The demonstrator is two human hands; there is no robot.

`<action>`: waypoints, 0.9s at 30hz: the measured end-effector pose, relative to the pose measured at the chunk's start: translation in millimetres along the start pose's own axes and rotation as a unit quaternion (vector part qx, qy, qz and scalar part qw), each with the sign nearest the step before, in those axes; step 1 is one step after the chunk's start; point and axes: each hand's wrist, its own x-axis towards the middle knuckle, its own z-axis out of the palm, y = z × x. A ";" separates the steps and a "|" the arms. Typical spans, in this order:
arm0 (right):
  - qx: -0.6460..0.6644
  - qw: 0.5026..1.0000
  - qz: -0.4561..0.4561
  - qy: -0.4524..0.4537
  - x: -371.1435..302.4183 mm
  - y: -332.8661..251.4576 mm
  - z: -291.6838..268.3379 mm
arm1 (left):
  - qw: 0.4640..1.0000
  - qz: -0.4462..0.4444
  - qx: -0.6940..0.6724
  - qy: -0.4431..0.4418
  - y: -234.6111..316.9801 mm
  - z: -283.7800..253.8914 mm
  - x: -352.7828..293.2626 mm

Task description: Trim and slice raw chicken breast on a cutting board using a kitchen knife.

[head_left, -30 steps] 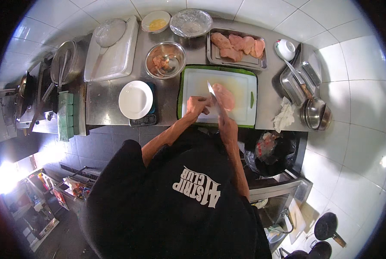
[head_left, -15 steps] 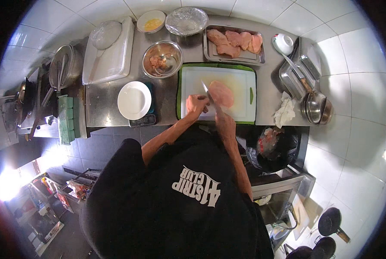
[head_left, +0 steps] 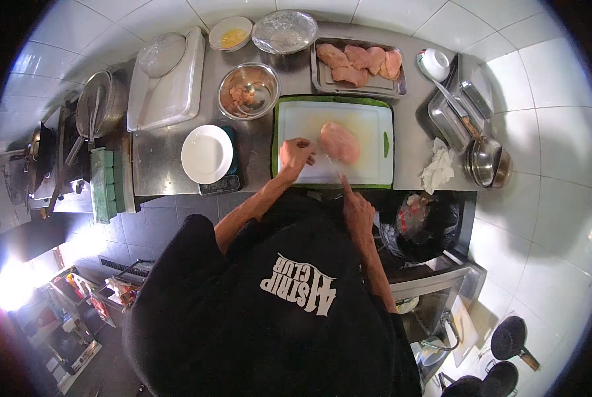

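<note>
A pale pink piece of raw chicken (head_left: 339, 143) lies on the white cutting board (head_left: 296, 119), a little right of its middle. My right hand (head_left: 359, 216) is closed round the handle of a knife (head_left: 333, 163), index finger stretched along it. The blade points away from me and to the left, by the near left edge of the chicken. My left hand (head_left: 296, 156) is over the board's left part, apart from the chicken, its fingers curled and pinched together. Whatever may be between those fingertips is too small to make out.
Behind the board stand a metal tray (head_left: 319, 87) of chicken pieces and a steel bowl (head_left: 276, 89) with meat scraps. A white plate (head_left: 207, 154) rests on a scale at left. Crumpled paper (head_left: 437, 167) and saucepans (head_left: 484, 162) sit at right, above a lined bin (head_left: 441, 231).
My right hand has drawn the knife back toward me, away from the chicken's top left. My left hand has shifted slightly left, away from the blade. The chicken remains in place.
</note>
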 end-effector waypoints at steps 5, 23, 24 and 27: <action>0.031 0.999 0.001 -0.022 -34.4 16.5 -17.8 | 0.979 0.004 -0.149 -0.137 11.4 -29.7 0.8; 0.436 0.756 0.443 0.205 -162.4 83.7 -58.7 | 0.866 -0.029 -0.132 -0.481 140.7 146.3 -64.4; 0.437 0.743 0.453 0.226 -174.0 88.3 -58.3 | 0.836 -0.028 -0.082 -0.542 147.4 167.7 -71.0; 0.438 0.681 0.508 0.293 -216.9 103.7 -38.7 | 0.772 -0.026 0.031 -0.635 149.0 251.3 -97.9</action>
